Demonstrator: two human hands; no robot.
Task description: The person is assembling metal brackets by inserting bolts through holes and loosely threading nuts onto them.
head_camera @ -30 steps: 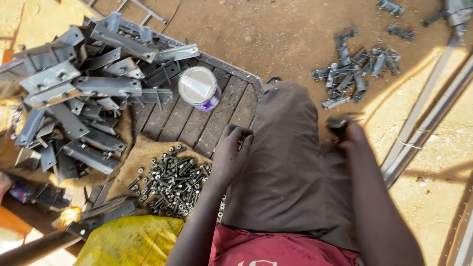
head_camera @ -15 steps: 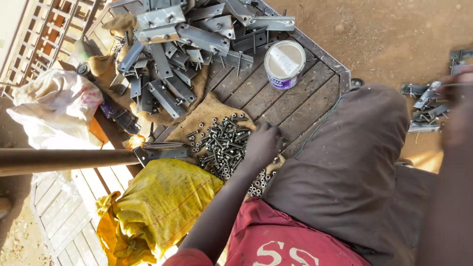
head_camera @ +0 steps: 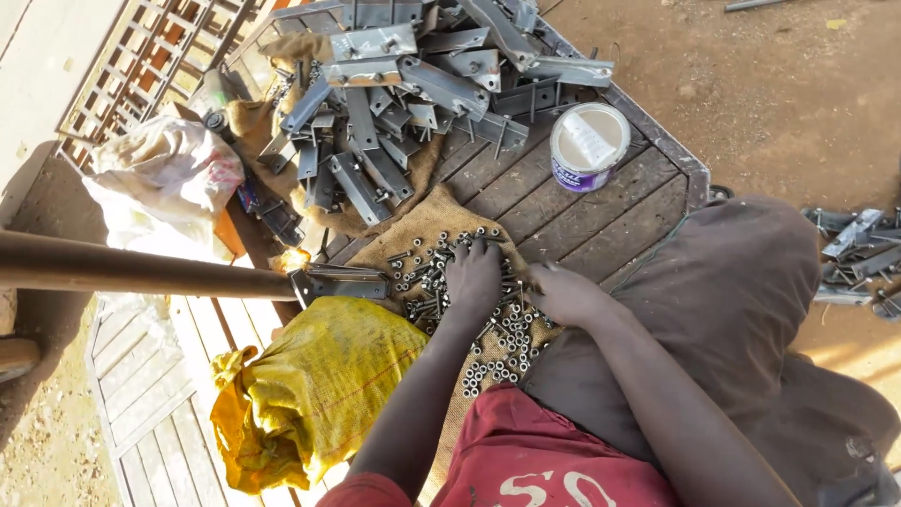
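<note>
Left hand (head_camera: 472, 279): laid palm down on the bolts (head_camera: 450, 282), fingers spread and bent into the pile; not possible to tell if any bolt is pinched.
Right hand (head_camera: 560, 293): just beside the left, at the pile's right edge, fingers curled loosely; grasping something or not, cannot tell.
Bolts: small steel bolts and nuts, heaped loose on the sacking (head_camera: 424, 221), in front of the knee, between the yellow bag (head_camera: 314, 394) and the dark trousers (head_camera: 741, 300).
Handling: probably hard, small and light singly, heavy as a handful; smooth, likely to roll and slip away. Best pinched by the shank or head with fingertips, or scooped by cupped fingers.
Brackets (head_camera: 394, 84): grey flat metal pieces, stacked crosswise behind the bolts; stiff, edges probably sharp.
Tin (head_camera: 588, 146): round, white lid, standing upright to the right of the brackets.
Surface: wooden pallet (head_camera: 601, 216) of dark planks with gaps; coarse soft cloth keeps the small parts from falling through.
Room: outdoors, bare earth, strong sun; a pipe (head_camera: 141, 270) coming from the left; more brackets on the ground at far right.
</note>
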